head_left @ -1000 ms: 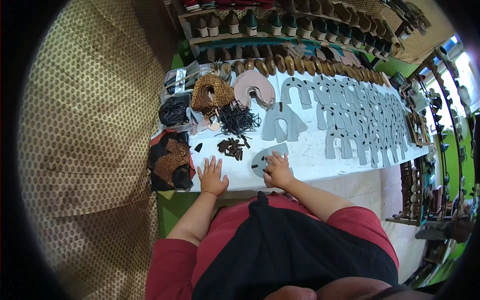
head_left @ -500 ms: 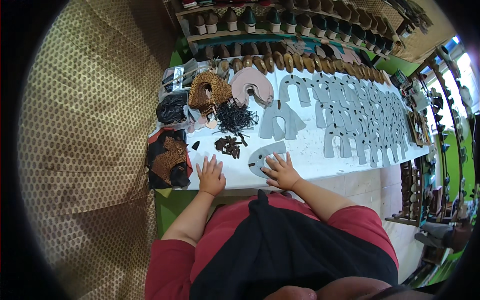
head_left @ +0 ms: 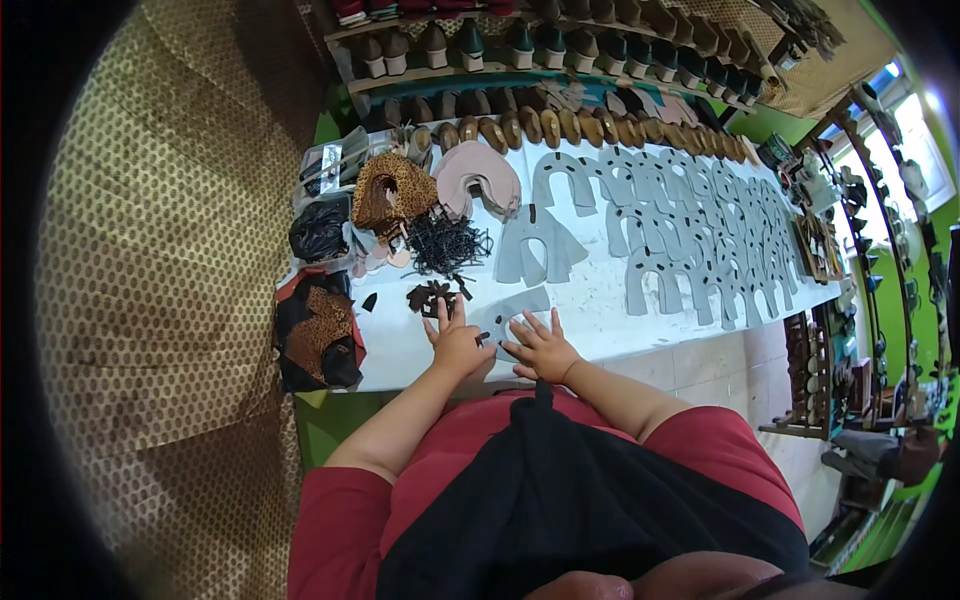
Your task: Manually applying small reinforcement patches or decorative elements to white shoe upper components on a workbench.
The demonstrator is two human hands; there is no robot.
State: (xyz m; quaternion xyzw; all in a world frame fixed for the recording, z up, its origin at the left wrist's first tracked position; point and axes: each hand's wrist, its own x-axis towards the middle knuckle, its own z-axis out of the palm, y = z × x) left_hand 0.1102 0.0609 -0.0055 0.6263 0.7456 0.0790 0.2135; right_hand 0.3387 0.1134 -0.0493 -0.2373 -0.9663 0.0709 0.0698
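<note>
Placed at the near edge of the tabletop (head_left: pixel 605 330): two hands. Left hand (head_left: pixel 461 352): fingers extended and apart, tips at the brown strip pile (head_left: pixel 424 297), nothing seen in the grasp; cannot tell whether touching a strip. Right hand (head_left: pixel 543 352): fingers spread wide and flat over one gray piece (head_left: pixel 520 303), nothing gripped. Position of this gray piece: between the hands, at the near edge, left of the tabletop's middle; two dark tabs (head_left: pixel 499 320) visible on top, remaining outline partly covered by the hands. Counted toward the left edge: one leopard stack (head_left: pixel 418 191), one pink stack (head_left: pixel 470 160), one lace pile (head_left: pixel 452 247), one black bag (head_left: pixel 319 229), one scrap bundle (head_left: pixel 320 335), one black scrap (head_left: pixel 370 302). Set farther in, beyond the held-down piece: one gray arch (head_left: pixel 510 255). Spread toward the right edge: many gray arches, overlapping and too dense to count exactly. Lined along the far edge: one row of brown forms (head_left: pixel 550 127), hard to count at the ends. Cut off above: shelf shoes (head_left: pixel 470 42).
</note>
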